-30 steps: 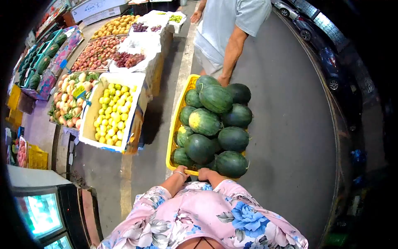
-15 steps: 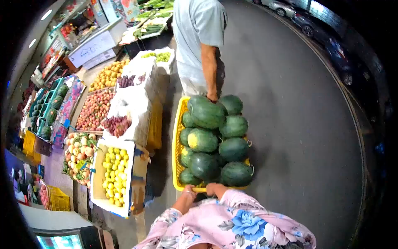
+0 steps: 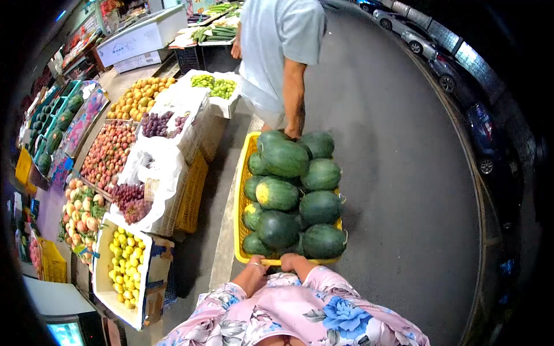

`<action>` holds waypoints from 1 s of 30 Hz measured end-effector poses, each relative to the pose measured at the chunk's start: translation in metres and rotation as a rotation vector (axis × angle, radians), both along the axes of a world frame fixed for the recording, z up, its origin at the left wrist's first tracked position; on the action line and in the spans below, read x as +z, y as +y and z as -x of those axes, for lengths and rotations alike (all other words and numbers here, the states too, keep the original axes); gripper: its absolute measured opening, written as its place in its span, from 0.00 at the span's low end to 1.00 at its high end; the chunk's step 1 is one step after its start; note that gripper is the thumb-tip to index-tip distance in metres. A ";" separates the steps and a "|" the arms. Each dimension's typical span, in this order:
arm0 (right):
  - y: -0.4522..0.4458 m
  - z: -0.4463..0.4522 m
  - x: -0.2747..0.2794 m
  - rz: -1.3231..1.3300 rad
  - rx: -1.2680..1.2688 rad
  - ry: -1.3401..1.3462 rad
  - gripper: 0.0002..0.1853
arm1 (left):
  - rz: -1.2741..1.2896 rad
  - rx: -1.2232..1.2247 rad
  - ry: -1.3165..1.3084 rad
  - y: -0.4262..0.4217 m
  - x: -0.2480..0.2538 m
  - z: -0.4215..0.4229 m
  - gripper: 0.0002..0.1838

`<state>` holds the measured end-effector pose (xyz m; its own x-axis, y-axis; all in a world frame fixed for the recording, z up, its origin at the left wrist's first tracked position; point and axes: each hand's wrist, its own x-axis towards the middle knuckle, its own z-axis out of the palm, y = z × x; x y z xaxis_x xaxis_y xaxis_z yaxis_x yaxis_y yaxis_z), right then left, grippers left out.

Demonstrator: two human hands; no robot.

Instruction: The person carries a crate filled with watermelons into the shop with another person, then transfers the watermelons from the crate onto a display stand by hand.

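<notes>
A yellow plastic crate [image 3: 238, 230] is heaped with several dark green watermelons [image 3: 321, 207]; one near the middle left has a yellow patch. My left hand [image 3: 256, 263] grips the crate's near rim, left of its middle. Close beside it, my right hand [image 3: 289, 262] is closed on the same rim, with the fingers mostly hidden. At the far end, another person in a grey T-shirt [image 3: 271, 57] has an arm reaching back to the crate; that person's hand [image 3: 294, 131] is partly hidden behind the watermelons.
Fruit stands line the left: a box of yellow fruit [image 3: 124, 271], peaches [image 3: 81, 213], grapes [image 3: 154, 123], and vegetables [image 3: 216, 32] farther off. A pale kerb strip [image 3: 225, 242] runs beside the crate. Dark road [image 3: 410, 173] lies to the right, with parked cars [image 3: 418, 43] along its far edge.
The crate, both my hands and the other person have moved forward along the road together. The fruit stands have slid down and left in view. My grip on the rim stays.
</notes>
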<state>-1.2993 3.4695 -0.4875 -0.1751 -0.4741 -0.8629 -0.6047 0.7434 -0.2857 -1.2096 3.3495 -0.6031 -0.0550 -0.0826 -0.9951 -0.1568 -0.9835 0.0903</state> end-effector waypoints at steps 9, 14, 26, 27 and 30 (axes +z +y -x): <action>-0.004 0.196 -0.042 0.178 0.213 -0.073 0.18 | 0.128 0.137 0.048 0.014 0.022 0.167 0.16; -0.009 0.298 -0.049 0.071 0.393 -0.048 0.17 | 0.124 0.282 -0.030 0.021 0.003 0.263 0.15; -0.033 0.522 -0.021 -0.012 0.376 -0.015 0.19 | -0.075 0.500 0.055 0.013 0.045 0.485 0.13; -0.035 0.538 -0.017 -0.019 0.376 -0.023 0.19 | -0.090 0.519 0.101 0.010 0.047 0.500 0.13; -0.052 0.600 -0.015 0.049 0.410 0.001 0.17 | -0.099 0.498 0.126 -0.001 -0.006 0.547 0.13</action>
<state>-1.8994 3.4178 -0.5025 0.0363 -0.5451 -0.8376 -0.8481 0.4265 -0.3143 -1.7569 3.3487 -0.6095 -0.1532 -0.0349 -0.9876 0.3377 -0.9410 -0.0191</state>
